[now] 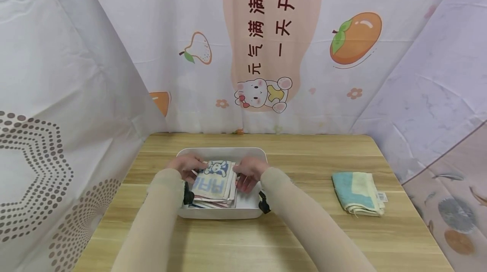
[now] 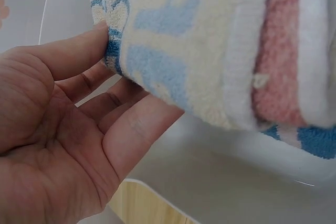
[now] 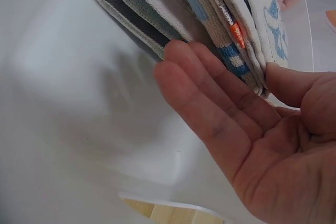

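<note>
While pinching towels (image 1: 213, 185), left grip (image 1: 186, 163), right grip (image 1: 253, 166) over wooden table (image 1: 304, 158), printed curtain (image 1: 182, 10) behind.

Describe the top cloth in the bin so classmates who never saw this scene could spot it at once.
On the wood-grain table sits a white bin, with a stack of folded cloths in its left part. The top cloth is cream with a blue cartoon figure and pale blue marks. Its patterned face shows, while those beneath show mainly edges.
</note>
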Demonstrator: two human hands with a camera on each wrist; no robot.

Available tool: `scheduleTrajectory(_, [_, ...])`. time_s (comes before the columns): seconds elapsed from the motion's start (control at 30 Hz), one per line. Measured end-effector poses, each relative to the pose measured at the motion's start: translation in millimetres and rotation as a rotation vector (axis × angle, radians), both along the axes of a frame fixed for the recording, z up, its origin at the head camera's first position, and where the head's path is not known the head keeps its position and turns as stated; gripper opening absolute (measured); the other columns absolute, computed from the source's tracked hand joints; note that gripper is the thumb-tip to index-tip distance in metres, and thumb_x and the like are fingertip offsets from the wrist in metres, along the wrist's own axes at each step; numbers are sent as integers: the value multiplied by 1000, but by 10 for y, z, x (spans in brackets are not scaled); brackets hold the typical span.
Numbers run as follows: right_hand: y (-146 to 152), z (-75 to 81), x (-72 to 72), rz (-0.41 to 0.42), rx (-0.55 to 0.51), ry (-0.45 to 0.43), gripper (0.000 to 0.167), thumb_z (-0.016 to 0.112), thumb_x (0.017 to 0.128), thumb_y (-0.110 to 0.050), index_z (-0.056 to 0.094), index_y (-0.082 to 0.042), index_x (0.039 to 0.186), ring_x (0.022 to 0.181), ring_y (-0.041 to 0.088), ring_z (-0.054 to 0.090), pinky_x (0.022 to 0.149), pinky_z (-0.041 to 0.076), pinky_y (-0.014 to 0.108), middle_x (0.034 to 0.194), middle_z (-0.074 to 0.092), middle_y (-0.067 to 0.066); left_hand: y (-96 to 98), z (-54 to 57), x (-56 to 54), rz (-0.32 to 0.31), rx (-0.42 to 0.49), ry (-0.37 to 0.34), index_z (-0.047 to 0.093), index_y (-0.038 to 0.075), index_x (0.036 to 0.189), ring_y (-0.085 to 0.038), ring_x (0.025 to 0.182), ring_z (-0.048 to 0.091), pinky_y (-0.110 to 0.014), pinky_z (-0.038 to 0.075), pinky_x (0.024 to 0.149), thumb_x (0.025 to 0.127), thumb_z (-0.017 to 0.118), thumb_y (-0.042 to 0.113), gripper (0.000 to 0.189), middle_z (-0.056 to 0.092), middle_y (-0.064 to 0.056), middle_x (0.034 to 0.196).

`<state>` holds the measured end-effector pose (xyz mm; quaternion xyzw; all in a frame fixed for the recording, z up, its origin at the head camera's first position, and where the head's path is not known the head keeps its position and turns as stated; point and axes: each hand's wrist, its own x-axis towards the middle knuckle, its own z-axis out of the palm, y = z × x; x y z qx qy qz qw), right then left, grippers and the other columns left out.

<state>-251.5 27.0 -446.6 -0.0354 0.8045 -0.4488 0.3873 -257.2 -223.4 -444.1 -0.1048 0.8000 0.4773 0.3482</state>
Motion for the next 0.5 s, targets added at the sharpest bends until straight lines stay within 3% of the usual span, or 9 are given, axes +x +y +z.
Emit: scheduleTrajectory(0.5, [-7, -38, 32, 2, 31, 7, 38, 51, 108, -22, 69, 9, 94, 83, 38, 74, 75, 61, 47, 92, 73, 27, 10, -45, -5, 14, -52, 7, 69, 2, 108, -24, 78, 67, -34, 60, 67, 106, 60, 23, 24, 69, -13, 97])
